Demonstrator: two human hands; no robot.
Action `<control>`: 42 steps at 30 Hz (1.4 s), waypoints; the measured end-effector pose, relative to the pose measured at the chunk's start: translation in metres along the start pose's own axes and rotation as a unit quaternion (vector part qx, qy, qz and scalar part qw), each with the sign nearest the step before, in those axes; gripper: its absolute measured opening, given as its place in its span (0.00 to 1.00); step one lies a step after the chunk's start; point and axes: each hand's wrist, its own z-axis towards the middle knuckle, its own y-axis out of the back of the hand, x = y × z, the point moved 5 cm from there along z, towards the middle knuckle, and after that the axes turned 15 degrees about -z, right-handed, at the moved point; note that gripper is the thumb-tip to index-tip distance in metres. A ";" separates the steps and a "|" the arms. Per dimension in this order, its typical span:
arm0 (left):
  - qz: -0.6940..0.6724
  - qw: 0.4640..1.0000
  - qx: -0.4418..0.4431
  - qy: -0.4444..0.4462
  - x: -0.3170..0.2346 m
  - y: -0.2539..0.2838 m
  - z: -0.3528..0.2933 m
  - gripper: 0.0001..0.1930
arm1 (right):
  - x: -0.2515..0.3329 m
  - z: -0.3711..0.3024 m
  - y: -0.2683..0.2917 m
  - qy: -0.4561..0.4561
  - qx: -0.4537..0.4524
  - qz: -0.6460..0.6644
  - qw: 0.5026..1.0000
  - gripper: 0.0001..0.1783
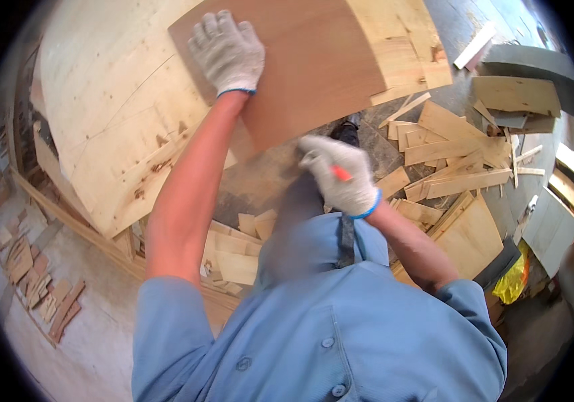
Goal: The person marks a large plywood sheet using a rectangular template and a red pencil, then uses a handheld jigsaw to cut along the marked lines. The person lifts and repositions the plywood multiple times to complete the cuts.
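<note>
My left hand [229,53], in a knitted white glove with a blue cuff, presses flat on a reddish-brown plywood sheet [314,60], fingers stretched out. That sheet lies over larger pale plywood [113,87] with knots and cracks. My right hand [342,175], gloved alike, is closed in front of my body, just off the sheet's near edge. From its fist shows the red-orange part [341,173] of a small hand tool. Motion blurs the hand, so the tool's kind is unclear.
Wood offcuts [458,144] are heaped on the floor to the right, with a yellow plastic bag [513,278] beyond. More scraps [39,281] lie at lower left. A wooden frame rail [66,214] runs below the pale sheet. My shoe [352,120] shows under the sheet's edge.
</note>
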 end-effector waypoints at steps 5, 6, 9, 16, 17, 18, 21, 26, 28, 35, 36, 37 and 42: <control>-0.020 1.000 -0.009 0.007 -0.002 0.007 0.003 0.17 | 0.061 0.014 -0.055 0.103 0.073 -0.015 0.992 0.10; -0.022 0.999 -0.027 -0.005 -0.003 0.010 0.004 0.15 | 0.064 0.024 -0.048 0.100 0.046 0.014 0.994 0.10; -0.021 0.999 -0.005 0.041 0.003 0.005 0.001 0.21 | 0.048 0.056 -0.015 0.039 0.019 0.082 0.996 0.10; -0.127 0.983 0.030 0.128 0.022 0.013 -0.003 0.20 | 0.063 0.194 0.026 -0.128 0.193 0.083 0.969 0.15; -0.152 0.979 0.029 0.135 0.023 0.013 -0.005 0.19 | 0.076 0.206 0.010 -0.086 0.241 0.073 0.964 0.15; -0.142 0.980 0.020 0.136 0.026 0.015 -0.005 0.15 | 0.091 0.217 -0.013 -0.042 0.293 0.065 0.953 0.15; -0.139 0.980 0.010 0.140 0.032 0.011 -0.002 0.11 | 0.125 0.221 -0.076 0.034 0.428 -0.053 0.902 0.17; -0.172 0.967 0.025 0.188 0.037 0.013 -0.016 0.20 | 0.149 0.187 -0.157 0.122 0.597 -0.251 0.752 0.21; -0.189 0.969 0.020 0.159 0.028 0.023 -0.008 0.21 | 0.123 0.182 -0.172 0.097 0.628 -0.244 0.732 0.21; -0.171 0.970 -0.028 0.172 0.032 0.030 -0.016 0.20 | 0.127 0.153 -0.191 0.145 0.684 -0.253 0.669 0.20; -0.171 0.969 -0.038 0.174 0.033 0.033 -0.018 0.20 | 0.126 0.148 -0.194 0.163 0.689 -0.251 0.660 0.20; -0.179 0.968 -0.046 0.167 0.033 0.032 -0.016 0.19 | 0.121 0.148 -0.198 0.173 0.688 -0.250 0.658 0.19; -0.191 0.969 -0.041 0.154 0.033 0.024 -0.012 0.20 | 0.116 0.157 -0.197 0.175 0.699 -0.221 0.658 0.17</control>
